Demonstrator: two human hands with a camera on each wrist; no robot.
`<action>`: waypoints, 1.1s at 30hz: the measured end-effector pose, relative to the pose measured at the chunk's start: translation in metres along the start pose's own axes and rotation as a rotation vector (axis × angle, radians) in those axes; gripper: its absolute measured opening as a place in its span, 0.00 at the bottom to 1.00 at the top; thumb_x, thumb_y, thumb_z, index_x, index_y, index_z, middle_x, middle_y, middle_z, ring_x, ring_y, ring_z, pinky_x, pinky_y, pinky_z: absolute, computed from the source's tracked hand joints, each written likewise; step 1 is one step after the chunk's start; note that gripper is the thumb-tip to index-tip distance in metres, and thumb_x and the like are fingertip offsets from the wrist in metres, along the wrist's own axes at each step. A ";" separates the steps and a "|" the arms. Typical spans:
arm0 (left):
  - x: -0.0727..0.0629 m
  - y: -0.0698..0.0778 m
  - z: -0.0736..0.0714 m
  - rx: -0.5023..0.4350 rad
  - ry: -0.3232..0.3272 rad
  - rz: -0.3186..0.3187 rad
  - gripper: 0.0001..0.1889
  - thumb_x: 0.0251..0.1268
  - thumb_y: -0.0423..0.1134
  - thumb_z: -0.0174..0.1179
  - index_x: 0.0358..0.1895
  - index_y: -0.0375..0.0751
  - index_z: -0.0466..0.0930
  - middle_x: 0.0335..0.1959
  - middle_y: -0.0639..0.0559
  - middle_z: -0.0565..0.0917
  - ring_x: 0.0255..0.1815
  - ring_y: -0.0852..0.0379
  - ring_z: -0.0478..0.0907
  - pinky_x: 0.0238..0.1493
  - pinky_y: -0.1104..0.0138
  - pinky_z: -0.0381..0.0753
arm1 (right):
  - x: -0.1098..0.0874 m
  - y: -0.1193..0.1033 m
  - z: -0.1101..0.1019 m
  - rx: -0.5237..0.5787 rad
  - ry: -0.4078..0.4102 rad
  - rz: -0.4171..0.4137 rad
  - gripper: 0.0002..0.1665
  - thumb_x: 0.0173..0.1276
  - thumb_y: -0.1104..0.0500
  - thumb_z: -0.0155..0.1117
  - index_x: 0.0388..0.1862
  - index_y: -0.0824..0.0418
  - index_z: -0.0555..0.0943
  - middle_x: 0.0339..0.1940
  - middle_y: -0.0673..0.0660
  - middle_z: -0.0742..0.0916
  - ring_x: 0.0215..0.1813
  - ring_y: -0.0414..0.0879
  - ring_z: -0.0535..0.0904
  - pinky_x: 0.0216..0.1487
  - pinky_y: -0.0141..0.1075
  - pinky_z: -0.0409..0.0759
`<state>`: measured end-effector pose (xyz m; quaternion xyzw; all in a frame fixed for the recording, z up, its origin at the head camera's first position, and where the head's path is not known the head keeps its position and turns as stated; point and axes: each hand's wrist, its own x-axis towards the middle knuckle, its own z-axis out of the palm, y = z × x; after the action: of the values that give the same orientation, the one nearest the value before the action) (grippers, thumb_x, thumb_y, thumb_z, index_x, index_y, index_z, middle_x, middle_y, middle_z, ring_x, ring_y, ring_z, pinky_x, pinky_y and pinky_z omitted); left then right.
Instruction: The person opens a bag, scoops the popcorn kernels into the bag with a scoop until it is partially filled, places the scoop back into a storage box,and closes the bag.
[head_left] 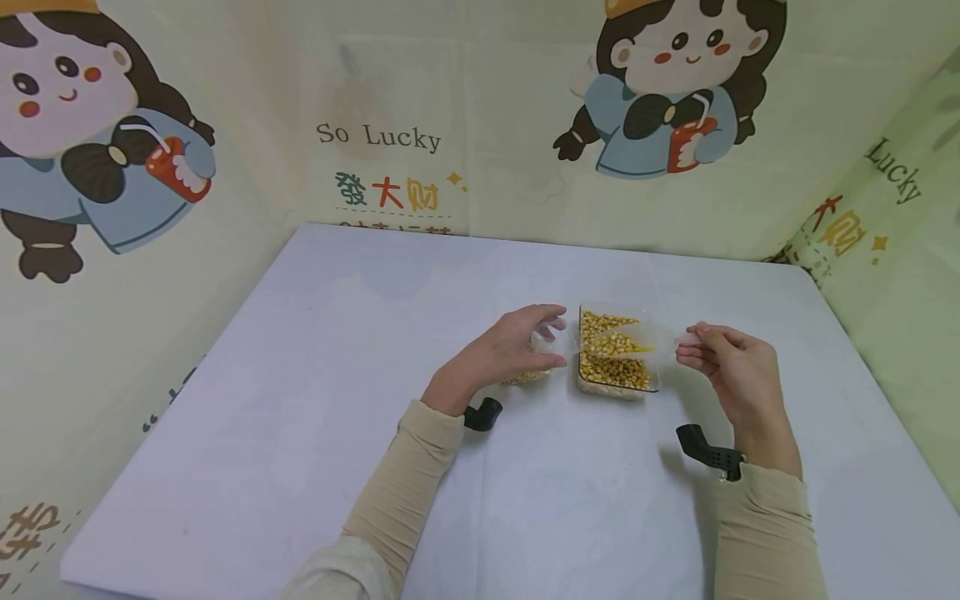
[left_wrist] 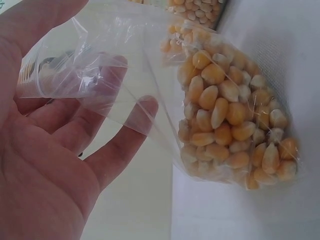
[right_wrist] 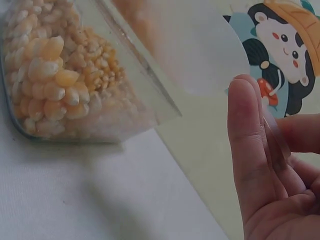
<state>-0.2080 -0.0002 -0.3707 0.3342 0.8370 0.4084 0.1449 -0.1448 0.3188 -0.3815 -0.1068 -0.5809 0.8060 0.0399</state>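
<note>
My left hand (head_left: pixel 498 346) holds the mouth of a clear plastic bag (left_wrist: pixel 125 37), its thumb and fingers curved around the film. Corn kernels (left_wrist: pixel 220 117) fill the bag's lower part. My right hand (head_left: pixel 742 367) pinches the handle of a translucent scoop (head_left: pixel 662 340) between thumb and fingers. Loaded with kernels, the scoop lies above a clear rectangular container (head_left: pixel 611 390), its tip pointing left toward the bag's mouth. Yellow kernels lie inside the container, also seen in the right wrist view. The scoop's bowl (right_wrist: pixel 200 45) is blurred there.
A white-covered table (head_left: pixel 337 400) carries the container and the bag. Patterned cloth (head_left: pixel 510 108) with cartoon figures and lettering hangs along the back and both sides. Black wrist cameras (head_left: pixel 705 450) sit below the hands.
</note>
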 end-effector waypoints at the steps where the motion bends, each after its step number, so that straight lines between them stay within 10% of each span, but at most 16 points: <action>1: 0.000 0.000 0.000 0.001 -0.001 0.001 0.39 0.63 0.45 0.68 0.75 0.42 0.61 0.64 0.47 0.77 0.58 0.58 0.76 0.57 0.66 0.78 | 0.000 -0.001 0.000 0.003 0.001 -0.005 0.09 0.69 0.59 0.65 0.41 0.65 0.84 0.32 0.55 0.90 0.32 0.45 0.89 0.38 0.35 0.87; 33: 0.002 0.004 0.005 0.053 -0.023 -0.014 0.40 0.64 0.45 0.68 0.76 0.42 0.59 0.66 0.50 0.76 0.62 0.56 0.74 0.59 0.65 0.77 | -0.023 -0.023 0.061 -0.175 0.026 -0.232 0.10 0.69 0.60 0.66 0.40 0.68 0.84 0.29 0.56 0.91 0.27 0.47 0.89 0.35 0.37 0.86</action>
<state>-0.2053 0.0065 -0.3710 0.3368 0.8480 0.3814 0.1483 -0.1376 0.2648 -0.3385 -0.0525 -0.6568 0.7408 0.1309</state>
